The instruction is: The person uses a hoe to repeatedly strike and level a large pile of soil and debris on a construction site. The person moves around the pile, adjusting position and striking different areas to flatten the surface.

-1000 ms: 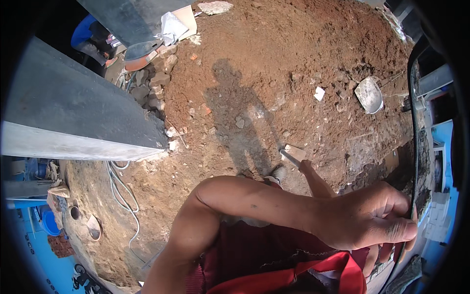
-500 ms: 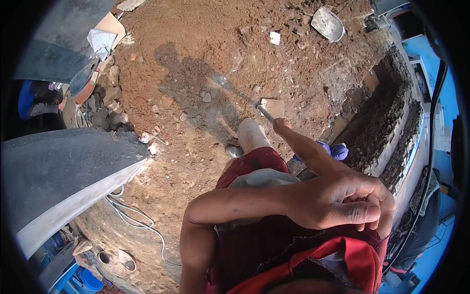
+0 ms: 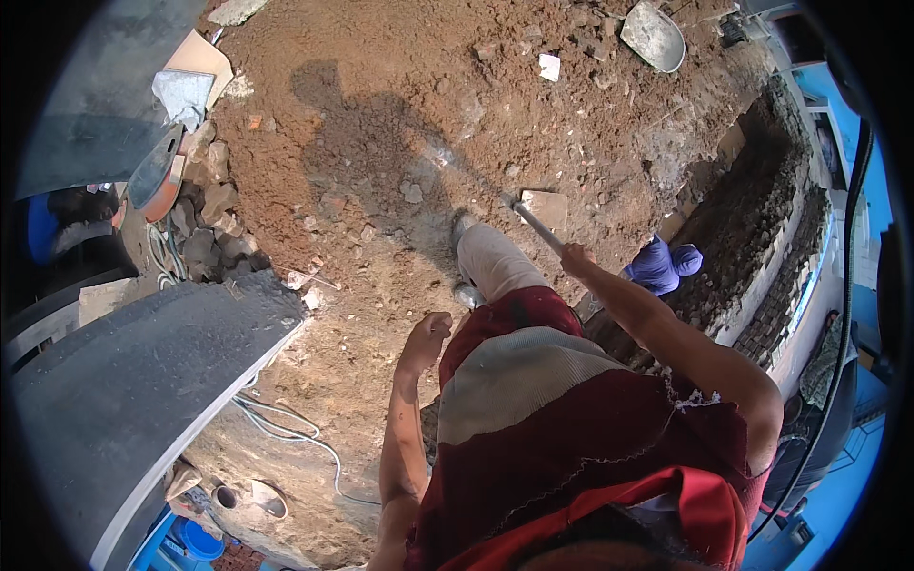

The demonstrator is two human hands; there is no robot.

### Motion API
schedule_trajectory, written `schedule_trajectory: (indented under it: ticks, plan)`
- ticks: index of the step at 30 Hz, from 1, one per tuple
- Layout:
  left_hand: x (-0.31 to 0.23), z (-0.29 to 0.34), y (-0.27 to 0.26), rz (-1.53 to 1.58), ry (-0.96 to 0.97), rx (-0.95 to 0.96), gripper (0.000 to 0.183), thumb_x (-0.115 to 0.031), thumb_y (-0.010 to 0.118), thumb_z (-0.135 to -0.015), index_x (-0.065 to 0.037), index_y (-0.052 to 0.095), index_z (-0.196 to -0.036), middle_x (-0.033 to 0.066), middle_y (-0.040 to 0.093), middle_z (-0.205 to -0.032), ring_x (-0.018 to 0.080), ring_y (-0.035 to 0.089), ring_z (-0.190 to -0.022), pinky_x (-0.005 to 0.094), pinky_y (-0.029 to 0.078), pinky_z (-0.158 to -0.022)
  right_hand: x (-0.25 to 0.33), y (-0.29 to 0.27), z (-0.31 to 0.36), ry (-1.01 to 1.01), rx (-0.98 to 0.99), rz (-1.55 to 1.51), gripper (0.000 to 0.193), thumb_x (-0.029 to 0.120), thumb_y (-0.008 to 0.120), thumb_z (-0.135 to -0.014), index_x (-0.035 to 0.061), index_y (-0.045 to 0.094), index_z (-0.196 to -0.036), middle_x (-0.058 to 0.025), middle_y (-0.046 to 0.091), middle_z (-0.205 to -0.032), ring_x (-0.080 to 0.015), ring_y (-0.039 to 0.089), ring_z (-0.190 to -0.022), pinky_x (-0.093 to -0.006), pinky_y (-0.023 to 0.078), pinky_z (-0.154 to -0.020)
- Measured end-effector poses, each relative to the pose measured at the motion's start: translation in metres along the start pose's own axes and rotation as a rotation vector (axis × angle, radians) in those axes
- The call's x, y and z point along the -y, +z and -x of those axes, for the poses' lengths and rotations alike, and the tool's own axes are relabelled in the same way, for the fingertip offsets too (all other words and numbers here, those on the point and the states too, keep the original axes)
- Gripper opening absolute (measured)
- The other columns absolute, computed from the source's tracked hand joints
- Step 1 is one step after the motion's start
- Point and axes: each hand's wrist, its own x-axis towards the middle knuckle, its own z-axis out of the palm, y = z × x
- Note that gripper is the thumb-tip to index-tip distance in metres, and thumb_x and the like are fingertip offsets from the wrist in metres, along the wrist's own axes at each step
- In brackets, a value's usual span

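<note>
My right hand (image 3: pixel 577 259) grips the grey shaft of a long-handled tool (image 3: pixel 543 230), which slants down and away to the soil. A flat, pale, square plate (image 3: pixel 546 209) lies at the shaft's lower end; I cannot tell whether it is joined to the shaft. My left hand (image 3: pixel 427 341) hangs beside my left thigh, fingers curled in, with nothing seen in them. My feet are on the brown earth (image 3: pixel 371 162), just short of the tool's lower end.
A trench (image 3: pixel 733 228) edged with brickwork runs along the right, with a purple cloth bundle (image 3: pixel 659 265) at its near side. Broken stones (image 3: pixel 214 209) lie beside a dark wall (image 3: pixel 152 343) on the left. A pale scoop-shaped pan (image 3: pixel 653 36) lies far right; a hose (image 3: pixel 328 452) trails lower left.
My left hand has swung from across my chest, over to the left and down beside my thigh. My right hand keeps its grip on the tool, whose lower end stays by the plate.
</note>
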Motion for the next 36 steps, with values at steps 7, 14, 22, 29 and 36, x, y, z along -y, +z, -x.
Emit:
schedule_trajectory:
  ticks: [7,14,22,29,36]
  plan:
    - [-0.054,-0.086,-0.043,0.091,0.057,-0.044,0.033,-0.021,0.056,-0.102,0.002,0.063,-0.125,0.0116,0.072,-0.109,0.0193,0.068,-0.101,0.0322,0.05,-0.095,0.017,-0.051,-0.057,0.177,0.516,-0.476,0.022,0.02,0.084,-0.081,0.0006,0.073,-0.082,-0.0106,0.068,-0.064,-0.0211,0.065,-0.056,-0.0396,0.052,-0.052]
    - [-0.159,-0.182,-0.008,0.482,-0.051,-0.047,0.061,-0.049,0.052,-0.105,0.002,0.055,-0.139,0.0183,0.066,-0.131,0.0272,0.062,-0.125,0.0478,0.047,-0.104,0.039,-0.217,0.043,0.211,0.556,-1.057,0.02,0.02,0.076,-0.092,0.0009,0.07,-0.09,-0.006,0.062,-0.063,-0.0175,0.058,-0.05,-0.0355,0.048,-0.047]
    - [-0.193,-0.278,-0.008,1.342,-0.205,0.073,0.041,-0.048,0.07,-0.094,-0.009,0.057,-0.093,0.0061,0.06,-0.083,0.0239,0.059,-0.074,0.0424,0.051,-0.083,0.005,-0.244,0.231,-0.116,0.24,-0.75,0.042,0.029,0.083,-0.084,0.0045,0.06,-0.109,-0.0108,0.069,-0.075,-0.0242,0.07,-0.068,-0.0387,0.054,-0.059]
    - [-0.382,-0.166,-0.158,0.988,0.332,-0.322,0.017,-0.012,0.072,-0.094,-0.008,0.056,-0.092,-0.0007,0.052,-0.073,0.0131,0.052,-0.062,0.033,0.051,-0.06,0.162,-0.169,0.075,-0.284,-0.075,-0.909,0.032,0.018,0.073,-0.082,0.0098,0.058,-0.11,-0.0123,0.067,-0.082,-0.0266,0.067,-0.071,-0.0377,0.052,-0.063]
    - [-0.583,-0.083,-0.349,0.277,1.328,-0.656,0.02,-0.007,0.071,-0.093,0.0,0.054,-0.101,0.0059,0.059,-0.073,0.0129,0.056,-0.055,0.0273,0.05,-0.05,0.462,-0.341,-0.031,-0.727,-0.358,-1.272,0.044,0.023,0.076,-0.082,0.0033,0.062,-0.119,-0.0176,0.073,-0.096,-0.0258,0.073,-0.083,-0.0406,0.057,-0.078]
